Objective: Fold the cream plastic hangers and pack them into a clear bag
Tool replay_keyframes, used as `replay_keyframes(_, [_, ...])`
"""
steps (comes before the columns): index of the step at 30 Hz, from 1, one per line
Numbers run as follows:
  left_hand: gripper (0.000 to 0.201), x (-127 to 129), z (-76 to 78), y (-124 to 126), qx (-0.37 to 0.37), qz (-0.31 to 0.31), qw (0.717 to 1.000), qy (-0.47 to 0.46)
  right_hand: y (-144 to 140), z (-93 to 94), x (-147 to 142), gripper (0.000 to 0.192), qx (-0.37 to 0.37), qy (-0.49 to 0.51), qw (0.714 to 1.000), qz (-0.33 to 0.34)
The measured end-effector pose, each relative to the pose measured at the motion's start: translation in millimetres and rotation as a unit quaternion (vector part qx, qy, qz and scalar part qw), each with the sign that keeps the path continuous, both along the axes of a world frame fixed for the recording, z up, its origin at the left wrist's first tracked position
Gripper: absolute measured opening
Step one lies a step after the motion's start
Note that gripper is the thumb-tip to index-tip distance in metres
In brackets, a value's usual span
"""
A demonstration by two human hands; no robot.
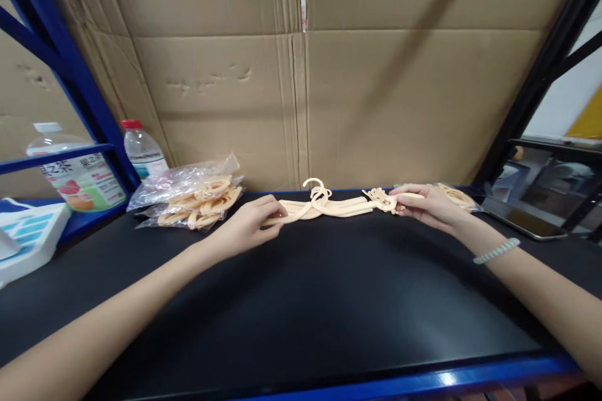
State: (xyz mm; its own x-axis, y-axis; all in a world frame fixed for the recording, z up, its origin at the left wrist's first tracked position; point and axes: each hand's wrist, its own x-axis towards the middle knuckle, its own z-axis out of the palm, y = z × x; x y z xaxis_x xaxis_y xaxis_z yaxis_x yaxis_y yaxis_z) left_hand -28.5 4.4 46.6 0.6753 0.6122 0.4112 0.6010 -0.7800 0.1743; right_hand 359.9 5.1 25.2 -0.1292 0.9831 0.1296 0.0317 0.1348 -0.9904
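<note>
Fingers pinch each end of the cream hangers: left hand clamps the left end, right hand the right end, just right of the bagged hangers. Squaring the stack, seemingly; next needs a level, even grip.

Smooth plastic hangers; matt black table; creased cardboard

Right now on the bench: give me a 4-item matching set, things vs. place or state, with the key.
Things:
1. stack of hangers
2. bag of hangers
3. red-capped bottle
4. tablet

Place or state:
A. flat at the bench's far right
B. upright by the blue post
C. gripped at both ends by left hand and right hand
D. lying left of the left hand

Pairs: 1-C, 2-D, 3-B, 4-A
</note>
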Motion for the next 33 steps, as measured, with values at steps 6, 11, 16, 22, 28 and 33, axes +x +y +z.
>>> replay_keyframes(6, [0.009,-2,12.2,-9,-0.064,-0.061,0.993,0.081,-3,11.9,18,0.029,0.083,-0.325,0.938,0.094])
replay_keyframes(11, [0.013,-2,1.6,-8,-0.116,-0.085,0.984,0.104,-5,10.3,13,0.031,0.019,-0.397,0.899,0.183])
replay_keyframes(16, [0.015,-2,-3.5,-6,-0.129,-0.089,0.983,0.094,-5,6.4,16,0.031,-0.008,-0.415,0.886,0.208])
replay_keyframes(22, [0.018,-1,-2.1,-5,-0.127,-0.09,0.984,0.087,-6,7.3,14,0.024,0.02,-0.433,0.878,0.204])
replay_keyframes(28, [0.019,-1,-2.5,-4,-0.119,-0.085,0.984,0.101,-7,5.6,14,0.027,-0.002,-0.403,0.889,0.217])
replay_keyframes(33, [0.019,-1,-3.2,-5,-0.113,-0.086,0.986,0.092,-8,7.1,12,0.03,-0.009,-0.41,0.888,0.21])
